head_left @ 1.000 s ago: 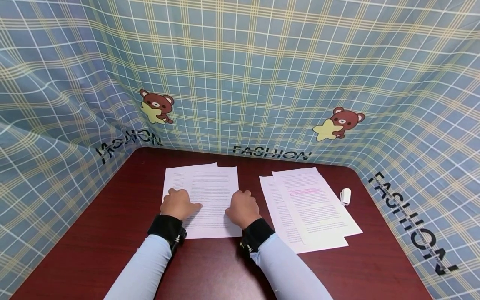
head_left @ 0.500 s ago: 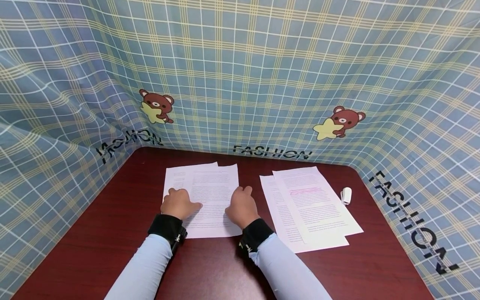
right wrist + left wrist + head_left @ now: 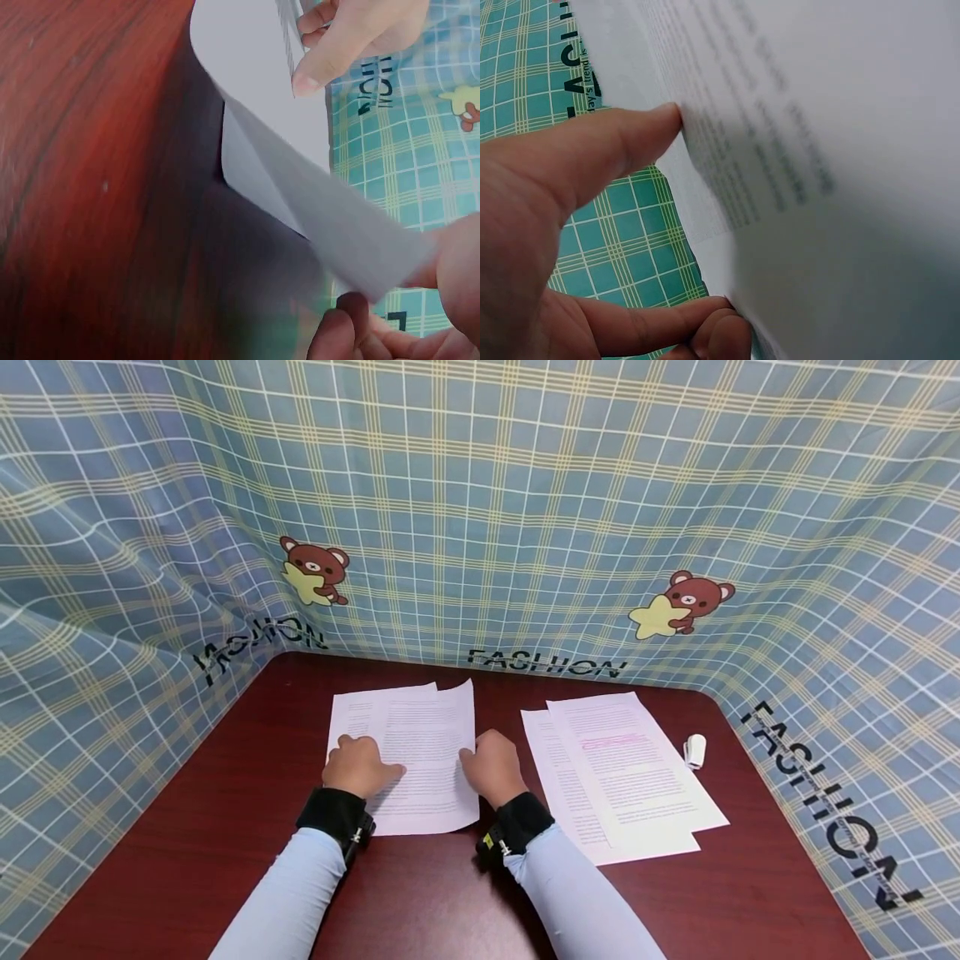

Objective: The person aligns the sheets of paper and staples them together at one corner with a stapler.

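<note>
Printed paper sheets lie overlapped in front of me: an upper sheet (image 3: 427,735) and, showing to its left, a lower sheet (image 3: 351,714). My left hand (image 3: 356,767) rests over their left part, its thumb (image 3: 641,131) stretched out and touching the print. My right hand (image 3: 491,768) pinches the upper sheet's right edge between thumb and fingers. That side of the sheet is lifted and bends upward. In the right wrist view, the raised sheet (image 3: 300,180) curves above another sheet (image 3: 255,169) beneath it.
To the right, two more overlapping printed sheets (image 3: 637,768) lie on the dark red table (image 3: 420,902), the top one with pink marking. Beyond them is a small white object (image 3: 695,750). A checked cloth (image 3: 480,527) hangs around the table.
My right hand has raised the upper sheet's right edge and shifted slightly right and upward. The sheet's far right corner now curls up. My left hand has stayed almost still.
</note>
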